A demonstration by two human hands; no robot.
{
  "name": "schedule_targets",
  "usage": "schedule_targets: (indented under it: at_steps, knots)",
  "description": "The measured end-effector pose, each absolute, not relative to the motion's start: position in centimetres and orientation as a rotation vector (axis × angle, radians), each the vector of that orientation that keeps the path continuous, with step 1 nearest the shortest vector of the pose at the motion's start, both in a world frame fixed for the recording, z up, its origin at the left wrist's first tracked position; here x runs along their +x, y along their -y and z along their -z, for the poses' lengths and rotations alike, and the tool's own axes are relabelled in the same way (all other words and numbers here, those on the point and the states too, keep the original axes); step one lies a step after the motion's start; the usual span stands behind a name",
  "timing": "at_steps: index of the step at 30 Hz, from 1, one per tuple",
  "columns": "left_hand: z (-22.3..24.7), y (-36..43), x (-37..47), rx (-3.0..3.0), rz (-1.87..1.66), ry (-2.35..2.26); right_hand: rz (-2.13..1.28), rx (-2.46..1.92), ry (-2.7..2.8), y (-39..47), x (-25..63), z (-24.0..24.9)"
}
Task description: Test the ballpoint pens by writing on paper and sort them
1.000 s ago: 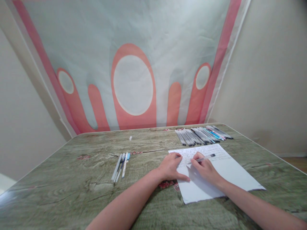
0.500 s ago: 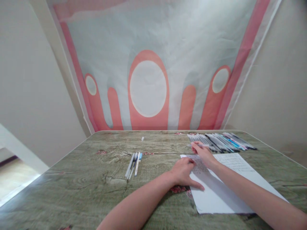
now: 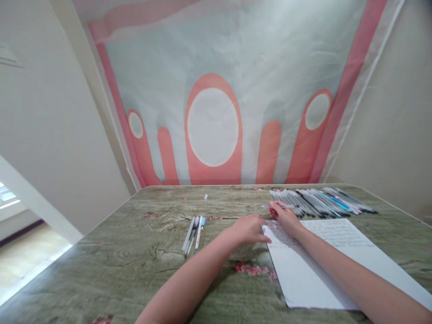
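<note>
Tabletop is spreading its wood grain from the left edge to a small pen group, giving the left forearm wide room on its outer side. White piece is lying beyond that group, near the far edge. Left hand is resting at the upper-left corner of a written sheet, thumb apart from the fingers and reaching over the sheet's left edge; cannot tell whether it is pinching the paper. Right hand is gripping a pen between thumb and fingers, holding it roughly sideways above the sheet's far edge. Right forearm is crossing the sheet, its lines of writing showing on both sides. Pen row is lying just beyond the sheet, its left end close to the held pen, leaving little room there. Sheet is running out of view at lower right.
</note>
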State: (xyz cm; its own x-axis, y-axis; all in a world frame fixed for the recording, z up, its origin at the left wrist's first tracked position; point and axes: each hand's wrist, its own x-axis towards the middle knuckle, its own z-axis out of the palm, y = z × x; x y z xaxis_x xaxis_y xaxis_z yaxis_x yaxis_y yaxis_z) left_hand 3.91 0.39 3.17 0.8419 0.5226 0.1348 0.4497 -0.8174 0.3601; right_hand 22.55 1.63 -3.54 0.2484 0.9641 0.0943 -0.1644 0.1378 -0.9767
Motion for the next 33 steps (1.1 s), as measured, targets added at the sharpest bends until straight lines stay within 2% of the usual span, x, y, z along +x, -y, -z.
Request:
schedule_targets:
  at_steps: [6, 9, 11, 21, 33]
  knots:
    - [-5.9, -8.5, -4.2, 2.591, -0.383, -1.338, -1.032, -1.096, 0.989, -1.4, 22.2, 3.2]
    - [-5.5, -11.6, -8.7, 2.379, -0.364, -1.750, -1.029, -1.111, 0.996, -1.3, 22.1, 3.1]
    - [-4.6, -12.9, -10.9, 2.305, -0.342, -1.859, -1.032, -1.112, 1.006, -1.3, 22.0, 3.0]
    - [-0.4, -15.8, -12.4, 2.066, -0.387, -2.058, -1.048, -1.107, 1.020, -1.2, 22.1, 3.2]
    - [0.1, -15.5, -12.0, 2.036, -0.421, -2.082, -1.030, -1.109, 1.047, -0.9, 21.8, 2.7]
